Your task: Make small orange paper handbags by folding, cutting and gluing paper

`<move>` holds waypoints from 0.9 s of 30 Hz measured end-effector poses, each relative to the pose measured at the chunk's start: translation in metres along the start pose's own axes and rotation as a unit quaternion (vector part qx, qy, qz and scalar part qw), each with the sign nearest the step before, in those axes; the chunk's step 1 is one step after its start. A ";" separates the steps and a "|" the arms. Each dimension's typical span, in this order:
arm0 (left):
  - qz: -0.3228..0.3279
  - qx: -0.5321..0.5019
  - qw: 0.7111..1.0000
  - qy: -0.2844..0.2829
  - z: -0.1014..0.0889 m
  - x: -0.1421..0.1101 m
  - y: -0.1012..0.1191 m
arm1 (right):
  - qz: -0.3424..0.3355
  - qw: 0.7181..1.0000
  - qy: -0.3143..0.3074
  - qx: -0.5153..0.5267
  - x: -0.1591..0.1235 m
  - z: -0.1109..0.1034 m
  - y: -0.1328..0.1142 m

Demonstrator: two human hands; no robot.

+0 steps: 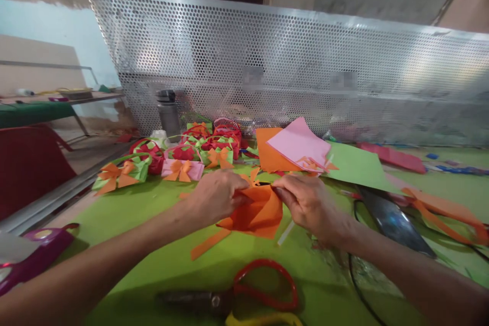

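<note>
Between my hands is a folded piece of orange paper (260, 216), shaped somewhat like a small open pouch. My left hand (217, 191) pinches its upper left edge, fingers closed. At the upper right corner, my right hand (311, 204) pinches the paper between thumb and fingers. A loose orange strip (210, 244) lies just below on the green table sheet (153, 275), with a short white stick (286, 233) to the right of the paper. Scissors (263, 285) with red and yellow handles lie nearest me, blades pointing left.
Several small paper bags with bows (183, 169) stand at the back left, before a grey bottle (169, 117). Pink paper (300, 142) and green paper (355, 165) sheets lie behind my right hand. A phone (397, 221) lies right; a purple glue gun (42, 252) left. Perforated metal (290, 51) rises behind.
</note>
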State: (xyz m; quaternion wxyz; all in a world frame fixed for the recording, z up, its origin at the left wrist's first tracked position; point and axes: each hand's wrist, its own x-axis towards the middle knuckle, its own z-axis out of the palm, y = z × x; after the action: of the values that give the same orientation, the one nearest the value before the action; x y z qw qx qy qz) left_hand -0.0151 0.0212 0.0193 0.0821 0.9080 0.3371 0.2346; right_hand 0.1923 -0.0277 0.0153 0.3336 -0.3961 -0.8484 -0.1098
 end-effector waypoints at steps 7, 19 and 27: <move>-0.033 -0.062 0.997 -0.040 0.008 0.004 -0.002 | 0.015 0.997 -0.021 0.072 -0.003 0.007 0.003; -0.056 -0.004 0.995 -0.083 0.017 0.001 0.014 | 0.107 0.989 -0.091 0.041 -0.003 -0.001 -0.015; -0.033 0.013 0.993 -0.108 0.015 -0.001 0.011 | 0.109 0.983 -0.126 -0.076 -0.004 0.006 -0.014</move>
State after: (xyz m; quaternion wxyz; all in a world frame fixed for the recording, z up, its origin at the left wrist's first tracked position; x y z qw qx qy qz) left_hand -0.0021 0.0124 0.0091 0.1145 0.9175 0.3588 0.1277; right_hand 0.1812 -0.0372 0.0093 0.2032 -0.5214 -0.8244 -0.0857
